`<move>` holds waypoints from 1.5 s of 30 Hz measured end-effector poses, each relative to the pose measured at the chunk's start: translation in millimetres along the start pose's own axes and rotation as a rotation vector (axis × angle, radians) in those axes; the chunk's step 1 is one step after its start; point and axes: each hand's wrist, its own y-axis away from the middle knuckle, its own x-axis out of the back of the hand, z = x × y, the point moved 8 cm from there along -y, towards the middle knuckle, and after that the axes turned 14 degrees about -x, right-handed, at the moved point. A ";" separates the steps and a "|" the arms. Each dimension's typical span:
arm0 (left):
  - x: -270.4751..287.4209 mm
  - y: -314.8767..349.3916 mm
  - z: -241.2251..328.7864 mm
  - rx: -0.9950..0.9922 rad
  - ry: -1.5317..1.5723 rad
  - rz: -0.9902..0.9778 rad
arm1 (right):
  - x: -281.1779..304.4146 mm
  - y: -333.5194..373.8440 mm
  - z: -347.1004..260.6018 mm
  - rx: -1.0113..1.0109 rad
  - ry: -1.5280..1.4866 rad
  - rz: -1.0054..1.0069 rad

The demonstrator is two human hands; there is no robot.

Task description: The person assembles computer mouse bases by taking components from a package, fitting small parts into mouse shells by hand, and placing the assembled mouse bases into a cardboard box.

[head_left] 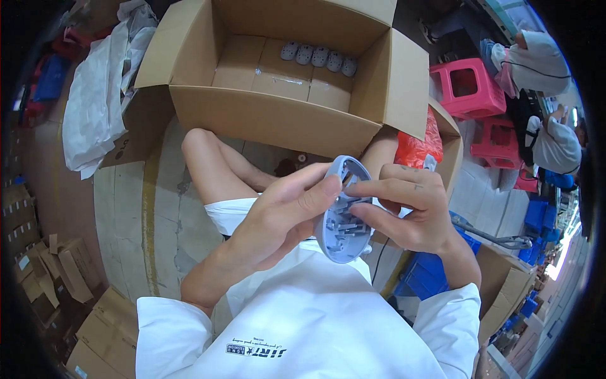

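Note:
My left hand [300, 205] is closed round the near side of an oval grey plastic shell [348, 237], its thumb over the rim. The shell's inner side faces right and shows moulded ribs and posts. My right hand [410, 205] reaches into the shell from the right, thumb and forefinger bent together near its middle. Whatever those fingertips pinch, if anything, is too small or hidden to name. Beyond my hands stands a large open cardboard box [265, 117]. On its floor, at the far right, several grey rounded plastic parts [320, 57] lie in a row.
A red plastic bag [421, 142] sits in another carton at the right. Pink stools [470, 88] and seated people are farther right. Blue bins [426, 278] stand by my right elbow. White sheeting [98, 104] hangs over cardboard at the left, and flattened cartons [66, 268] lie lower left.

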 end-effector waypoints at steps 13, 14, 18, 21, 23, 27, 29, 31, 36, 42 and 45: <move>-6.2 18.5 -14.8 0.393 0.180 -0.079 | -10.0 -0.4 -39.8 0.450 0.420 -0.135; -7.6 21.0 -15.8 0.433 0.201 -0.091 | -11.6 0.2 -40.7 0.473 0.423 -0.169; -6.4 20.0 -13.7 0.365 0.151 -0.086 | -15.8 2.1 -48.0 0.565 0.381 -0.225; -5.5 14.1 -5.8 0.201 0.039 -0.070 | -18.6 5.3 -54.5 0.636 0.342 -0.239; -6.0 9.8 2.1 0.086 -0.037 -0.067 | -8.9 -2.5 -47.2 0.453 0.192 -0.116; 0.4 3.7 15.8 -0.090 -0.171 -0.043 | -1.4 -6.6 -11.8 0.112 -0.122 0.109; 5.7 2.9 22.7 -0.166 -0.270 -0.025 | -1.5 -1.8 8.3 -0.069 -0.282 0.226; 9.9 1.2 23.6 -0.199 -0.322 -0.022 | -7.6 3.8 20.6 -0.162 -0.364 0.290; 4.0 2.2 31.1 -0.502 -0.555 -0.190 | -27.1 15.6 23.2 -0.168 -0.308 0.404; -4.7 9.3 36.2 -0.613 -0.797 -0.324 | -27.6 22.9 15.0 -0.101 -0.198 0.420; -8.6 13.5 38.9 -0.593 -0.860 -0.312 | -29.5 25.1 14.3 -0.024 -0.168 0.422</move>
